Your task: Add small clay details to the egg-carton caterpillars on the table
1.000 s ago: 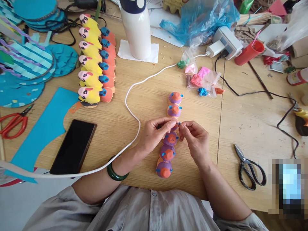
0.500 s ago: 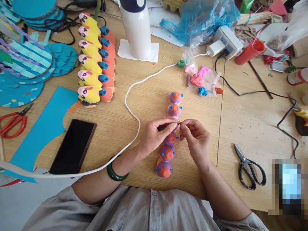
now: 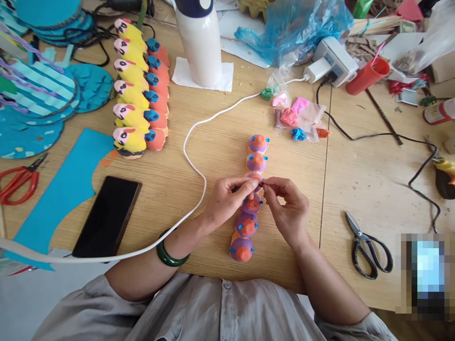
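Observation:
A row of egg-carton cups (image 3: 246,222), covered in purple and orange clay with small blue bits at the sides, lies lengthwise on the table in front of me. Above its middle, my left hand (image 3: 231,196) and my right hand (image 3: 287,203) meet fingertip to fingertip. Thumb and forefinger of each are closed on a small dark piece of clay (image 3: 261,184) between them. Something dark also shows inside the curl of my left hand; I cannot make out its shape. My hands partly cover the cups beneath them.
Left are a phone (image 3: 107,215), blue cut sheet (image 3: 67,189), red-handled pliers (image 3: 19,182) and finished yellow cup row (image 3: 131,94). Scissors (image 3: 366,246) lie right. A white cable (image 3: 194,166) crosses the table to a power strip (image 3: 336,61); clay packets (image 3: 298,113) and a bottle (image 3: 201,47) stand behind.
My fingertips have shifted slightly down and left, still pinched together, and more of the dark piece shows between them. The view has moved a little; the cups lie as before.

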`<state>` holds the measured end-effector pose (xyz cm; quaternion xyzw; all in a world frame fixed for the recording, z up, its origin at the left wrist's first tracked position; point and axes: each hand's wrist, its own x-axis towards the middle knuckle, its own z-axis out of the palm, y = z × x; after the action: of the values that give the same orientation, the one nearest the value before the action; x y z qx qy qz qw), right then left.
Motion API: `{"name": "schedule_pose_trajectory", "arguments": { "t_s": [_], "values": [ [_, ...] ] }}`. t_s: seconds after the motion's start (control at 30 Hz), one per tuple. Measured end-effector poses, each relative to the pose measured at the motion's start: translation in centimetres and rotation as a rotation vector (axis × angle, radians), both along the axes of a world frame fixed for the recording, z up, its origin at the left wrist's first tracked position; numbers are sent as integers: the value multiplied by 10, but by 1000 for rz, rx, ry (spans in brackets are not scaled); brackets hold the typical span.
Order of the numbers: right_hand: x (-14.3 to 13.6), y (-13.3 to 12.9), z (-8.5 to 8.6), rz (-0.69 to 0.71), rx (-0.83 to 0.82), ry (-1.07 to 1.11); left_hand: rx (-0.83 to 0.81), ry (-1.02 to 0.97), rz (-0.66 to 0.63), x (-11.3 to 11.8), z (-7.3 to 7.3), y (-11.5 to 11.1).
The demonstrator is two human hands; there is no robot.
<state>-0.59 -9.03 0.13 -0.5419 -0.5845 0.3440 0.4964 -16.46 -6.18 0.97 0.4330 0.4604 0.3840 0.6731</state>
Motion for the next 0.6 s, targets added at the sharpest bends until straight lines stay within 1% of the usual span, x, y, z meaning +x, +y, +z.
{"name": "schedule_pose_trajectory", "arguments": {
  "t_s": [0.1, 0.2, 0.43, 0.6],
  "values": [
    [1, 0, 0, 12, 76, -89, -42, -29, -9, -1, -1, -1],
    [1, 0, -1, 21, 114, -132, -46, -33, -7, -1, 0, -1],
    [2, 1, -3, 28, 128, -135, -25, -14, -4, -1, 2, 0],
    [1, 0, -2, 32, 97, -104, 33, 60, -4, -1, 2, 1]
  ]
}}
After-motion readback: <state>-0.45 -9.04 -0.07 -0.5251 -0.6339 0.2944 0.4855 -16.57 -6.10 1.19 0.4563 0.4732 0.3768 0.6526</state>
